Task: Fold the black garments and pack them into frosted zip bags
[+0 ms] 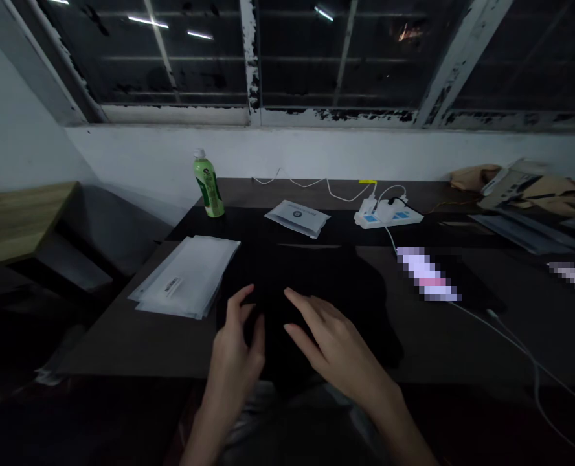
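Observation:
My left hand hovers over or rests on a black, cloth-like piece spread on the dark table. Its fingers are curved and apart, with nothing visible between thumb and forefinger. To its right, my right hand has thumb and forefinger stretched out and apart, also holding nothing I can see. The black piece is so dark that its folds and exact kind are lost; whether my fingertips touch it I cannot tell. Left of my hands lies a stack of frosted plastic bags, the top one bearing a barcode label.
A green drink bottle stands at the back left. Behind the black piece is a flat white packet. A power strip with plugs and cables sits right of it, near a lit, blurred-out phone. Brown paper packaging lies far right.

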Demonstrator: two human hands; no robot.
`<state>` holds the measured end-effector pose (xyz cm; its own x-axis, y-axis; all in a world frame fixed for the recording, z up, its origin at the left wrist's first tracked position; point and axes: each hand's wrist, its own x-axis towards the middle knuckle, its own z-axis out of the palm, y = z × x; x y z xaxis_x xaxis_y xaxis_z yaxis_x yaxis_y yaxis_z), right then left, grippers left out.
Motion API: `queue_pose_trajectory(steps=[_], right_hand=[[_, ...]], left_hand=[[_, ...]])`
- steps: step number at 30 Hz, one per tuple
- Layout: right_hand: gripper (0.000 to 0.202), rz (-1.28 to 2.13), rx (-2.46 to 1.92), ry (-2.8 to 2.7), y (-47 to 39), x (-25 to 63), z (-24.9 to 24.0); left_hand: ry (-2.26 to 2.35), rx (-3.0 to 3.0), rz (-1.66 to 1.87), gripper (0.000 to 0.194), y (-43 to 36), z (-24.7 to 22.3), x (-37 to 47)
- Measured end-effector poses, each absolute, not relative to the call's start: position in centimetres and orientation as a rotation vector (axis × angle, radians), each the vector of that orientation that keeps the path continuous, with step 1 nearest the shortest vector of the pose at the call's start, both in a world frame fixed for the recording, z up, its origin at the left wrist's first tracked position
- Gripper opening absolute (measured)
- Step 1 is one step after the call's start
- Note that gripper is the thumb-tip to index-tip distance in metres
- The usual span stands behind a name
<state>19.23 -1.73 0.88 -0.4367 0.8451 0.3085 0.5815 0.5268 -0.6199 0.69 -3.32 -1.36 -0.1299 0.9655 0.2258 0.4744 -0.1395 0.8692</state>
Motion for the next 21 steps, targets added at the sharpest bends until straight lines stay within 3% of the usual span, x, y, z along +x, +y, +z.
queue_pose_trajectory(steps=[3,7,10,14,18,21], right_hand=[[0.041,0.150,-1.196,-2.247,-1.9,19.1,-0.3],[0.037,0.035,-1.398,-2.105,-2.5,18.0,-1.4],[0.037,0.195,-1.618,-1.930,-2.6,17.2,-1.3],[0.053,0.512,-1.869,-1.799,-1.6,17.4,-0.5],[0.069,0.821,-1.832,-1.768,-0.8,18.0,-0.4],[0.065,0.925,-1.704,-1.737,-0.6,18.1,-0.9]], left_hand=[[1.796,1.663,1.291,0.044,-1.8,-1.1,-2.3],[2.150,1.849,1.160,0.042,-0.8,-1.1,-4.9],[2.140,2.101,1.071,0.033,-1.1,-1.9,-5.3],[1.847,2.315,0.909,0.039,-2.2,-2.8,-5.0],[1.870,2.351,0.849,0.047,-2.5,-2.9,-4.8],[1.888,2.384,0.812,0.048,-2.5,-2.7,-4.9]])
